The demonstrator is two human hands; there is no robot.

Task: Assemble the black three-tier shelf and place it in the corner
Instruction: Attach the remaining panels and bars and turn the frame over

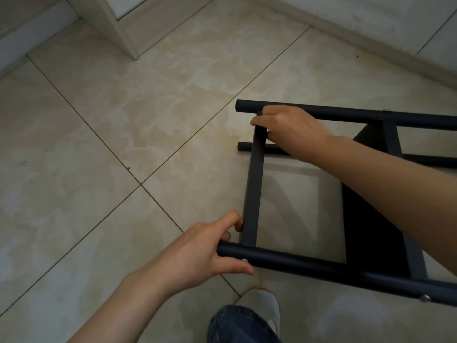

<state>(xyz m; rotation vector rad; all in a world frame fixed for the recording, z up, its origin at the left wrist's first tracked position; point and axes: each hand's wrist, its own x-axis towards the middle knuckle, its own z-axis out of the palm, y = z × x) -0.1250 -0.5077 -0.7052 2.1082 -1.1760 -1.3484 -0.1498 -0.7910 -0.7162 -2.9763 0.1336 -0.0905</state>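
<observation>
Figure: my two hands on the black shelf (pixel 371 219), seen from above.
Position: the shelf lies on its side on the tiled floor (pixel 123 144), filling the view from 2 to 5 o'clock and running off the frame at 3 o'clock.
Left hand (pixel 197 253): at 6 o'clock, my fingers curl round the end of the near tube (pixel 296 262), thumb laid along it beside a screw head (pixel 244 260).
Right hand (pixel 289 127): at 2 o'clock, I grip the crossbar (pixel 253 184) where it meets the far tube (pixel 346 115).
Handling: in my judgement stiff, smooth and rather slippery, probably light enough for two hands to lift.
Hold: I would keep to the tubes near the joints, not the thin panels.
Writing: I can read no brand, label or lettering.
Foreground: my shoe (pixel 262 305) stands at 6 o'clock.
</observation>
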